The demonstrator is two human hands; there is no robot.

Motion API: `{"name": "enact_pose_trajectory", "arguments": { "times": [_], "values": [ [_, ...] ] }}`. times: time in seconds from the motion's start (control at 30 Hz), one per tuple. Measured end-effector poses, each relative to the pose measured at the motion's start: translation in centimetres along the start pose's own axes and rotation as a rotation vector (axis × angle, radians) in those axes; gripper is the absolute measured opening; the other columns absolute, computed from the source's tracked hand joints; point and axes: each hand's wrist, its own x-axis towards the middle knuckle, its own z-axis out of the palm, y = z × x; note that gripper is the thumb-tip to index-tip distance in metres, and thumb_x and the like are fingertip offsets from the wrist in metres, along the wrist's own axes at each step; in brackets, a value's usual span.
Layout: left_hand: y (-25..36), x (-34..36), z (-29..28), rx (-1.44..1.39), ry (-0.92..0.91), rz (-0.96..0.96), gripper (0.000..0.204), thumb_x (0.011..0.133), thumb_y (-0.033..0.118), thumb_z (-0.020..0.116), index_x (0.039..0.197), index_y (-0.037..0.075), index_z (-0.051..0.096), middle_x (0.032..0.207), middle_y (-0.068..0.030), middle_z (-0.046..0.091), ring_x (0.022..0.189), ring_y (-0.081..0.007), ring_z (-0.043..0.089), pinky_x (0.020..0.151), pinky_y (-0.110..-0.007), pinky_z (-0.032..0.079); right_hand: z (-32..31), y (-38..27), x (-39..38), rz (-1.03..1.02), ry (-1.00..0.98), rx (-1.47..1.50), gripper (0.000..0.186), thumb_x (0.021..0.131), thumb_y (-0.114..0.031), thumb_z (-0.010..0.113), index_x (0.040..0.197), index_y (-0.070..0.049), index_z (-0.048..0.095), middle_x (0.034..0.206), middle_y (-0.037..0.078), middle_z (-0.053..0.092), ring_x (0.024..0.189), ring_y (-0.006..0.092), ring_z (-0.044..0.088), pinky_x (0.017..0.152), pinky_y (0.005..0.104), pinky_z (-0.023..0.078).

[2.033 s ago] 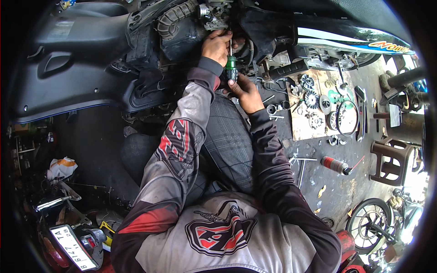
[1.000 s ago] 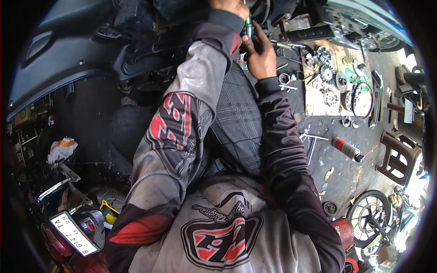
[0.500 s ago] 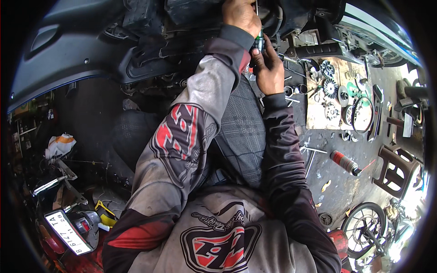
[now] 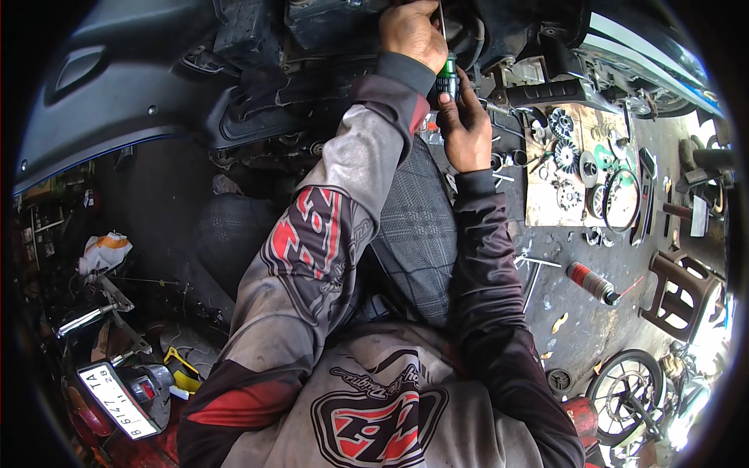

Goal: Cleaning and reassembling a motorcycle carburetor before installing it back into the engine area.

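At the top of the head view my right hand (image 4: 468,134) grips a screwdriver (image 4: 448,81) by its green and black handle, with the thumb and a finger on either side. The metal shaft points up, away from me, and its tip is out of sight. Beside that shaft is my left hand (image 4: 413,35), its fingers curled toward the upper edge; what they hold is hidden. Both hands are at the dark underparts of a motorbike with a large dark body panel (image 4: 125,93) on the left.
Right of me, a board (image 4: 538,204) carries gears, rings and a belt (image 4: 622,200). A T-handled wrench (image 4: 533,273), a spray can (image 4: 591,282), a brown stool (image 4: 680,292) and a wheel (image 4: 626,396) are on the floor. Behind my left arm stands another motorbike's tail with a plate (image 4: 117,399).
My right hand and the screwdriver handle have shifted slightly down toward me, and more of the handle shows. My left hand stays nearly in place.
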Motion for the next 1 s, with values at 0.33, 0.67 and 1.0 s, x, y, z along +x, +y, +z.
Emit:
{"name": "enact_pose_trajectory", "arguments": {
  "times": [0.33, 0.67, 1.0],
  "values": [
    [-4.4, 2.3, -3.4, -0.959, -0.029, -0.285, 0.025, 0.1, 0.008, 0.046, 0.105, -0.004, 0.067, 0.104, -0.0129, 0.071, 0.097, -0.0254, 0.066, 0.09, -0.032, 0.051, 2.3, -1.8, -0.6, 0.077, -0.06, 0.052, 0.054, 0.101, -0.022, 0.064, 0.149, -0.005, 0.046, 0.084, 0.003, 0.066, 0.063, 0.0077, 0.054, 0.057, 0.0247, 0.046],
    [-2.0, 1.2, -2.6, -1.031, -0.067, -0.354, 0.013, 0.094, 0.002, 0.053, 0.097, 0.0, 0.066, 0.095, -0.0109, 0.07, 0.093, -0.0259, 0.069, 0.088, -0.034, 0.054, 1.6, -0.6, 0.8, 0.17, -0.197, 0.357, 0.04, 0.097, -0.025, 0.069, 0.119, 0.007, 0.06, 0.09, 0.011, 0.072, 0.069, 0.014, 0.065, 0.062, 0.0271, 0.051],
    [0.8, -2.0, -0.8, 0.465, 0.355, 0.05, 0.03, 0.077, 0.007, 0.082, 0.104, -0.001, 0.073, 0.083, -0.0111, 0.075, 0.07, -0.0165, 0.069, 0.066, -0.03, 0.054, 3.2, -1.5, 1.0, 0.005, 0.162, -0.32, 0.056, 0.069, -0.022, 0.093, 0.105, 0.004, 0.058, 0.088, 0.023, 0.072, 0.081, 0.0307, 0.073, 0.074, 0.0378, 0.056]
  ]
}}
